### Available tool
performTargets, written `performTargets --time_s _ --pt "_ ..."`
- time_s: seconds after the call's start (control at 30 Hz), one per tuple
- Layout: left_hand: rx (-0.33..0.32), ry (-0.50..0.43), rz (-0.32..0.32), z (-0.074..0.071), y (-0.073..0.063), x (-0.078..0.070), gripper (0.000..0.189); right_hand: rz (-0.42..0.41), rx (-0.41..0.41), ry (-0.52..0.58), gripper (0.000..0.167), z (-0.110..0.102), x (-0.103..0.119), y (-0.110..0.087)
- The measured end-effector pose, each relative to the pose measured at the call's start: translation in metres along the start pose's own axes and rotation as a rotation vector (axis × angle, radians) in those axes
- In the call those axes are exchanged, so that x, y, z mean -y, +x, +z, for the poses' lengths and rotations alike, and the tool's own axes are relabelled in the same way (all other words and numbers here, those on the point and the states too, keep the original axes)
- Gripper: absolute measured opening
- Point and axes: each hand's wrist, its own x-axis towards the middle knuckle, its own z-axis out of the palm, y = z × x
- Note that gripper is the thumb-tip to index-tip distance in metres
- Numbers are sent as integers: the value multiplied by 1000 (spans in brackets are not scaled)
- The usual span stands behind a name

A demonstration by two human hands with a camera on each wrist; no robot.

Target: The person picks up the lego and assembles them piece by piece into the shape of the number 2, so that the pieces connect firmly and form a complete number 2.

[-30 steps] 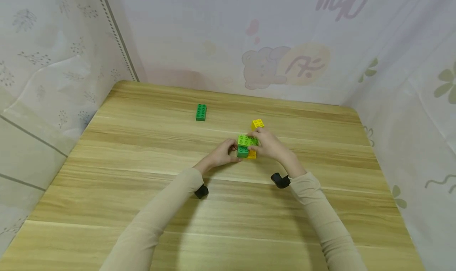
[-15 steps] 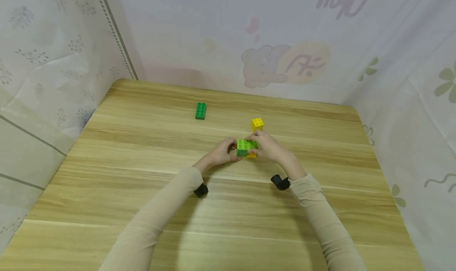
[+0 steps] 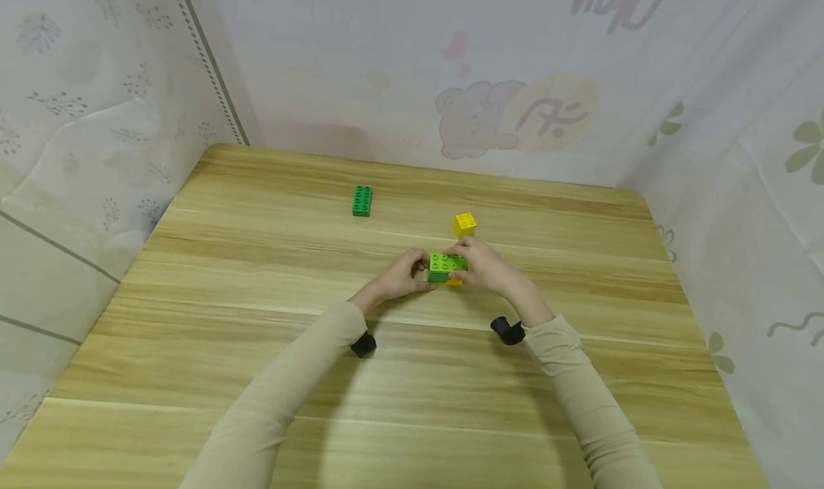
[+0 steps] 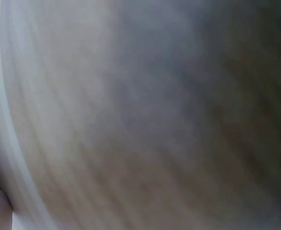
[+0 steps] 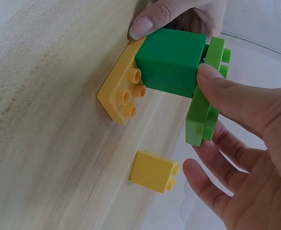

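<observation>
Between both hands stands a small stack of toy building bricks. An orange flat brick (image 5: 112, 96) lies at its base, with bare studs at one end. On its other end sits a green brick (image 5: 171, 62), topped by a lime-green flat brick (image 5: 205, 103) that overhangs the bare studs. A narrow gap shows between lime and green in the right wrist view. My right hand (image 3: 487, 267) pinches the lime brick between thumb and fingers. From the left, my left hand (image 3: 399, 277) grips the stack's lower end, thumb at the orange brick's edge; its other fingers are mostly hidden.
A yellow brick (image 3: 465, 225) stands just behind the right hand. Farther back and left, another green brick (image 3: 363, 201) lies on the wooden table (image 3: 257, 260). Printed curtains (image 3: 386, 67) hang around the table. The left wrist view is mostly blur.
My right hand has lowered the lime-green flat brick onto the green brick, most of it between the two earlier frames. The left hand has stayed in place.
</observation>
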Motion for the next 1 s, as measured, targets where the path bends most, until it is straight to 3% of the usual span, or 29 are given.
performTargets --time_s 0.63,1.0 --pt "-18 28 62 4 -5 4 33 -65 35 -130 39 1 10 0" --pt "-13 56 58 7 -1 3 34 5 31 -129 38 3 10 -3"
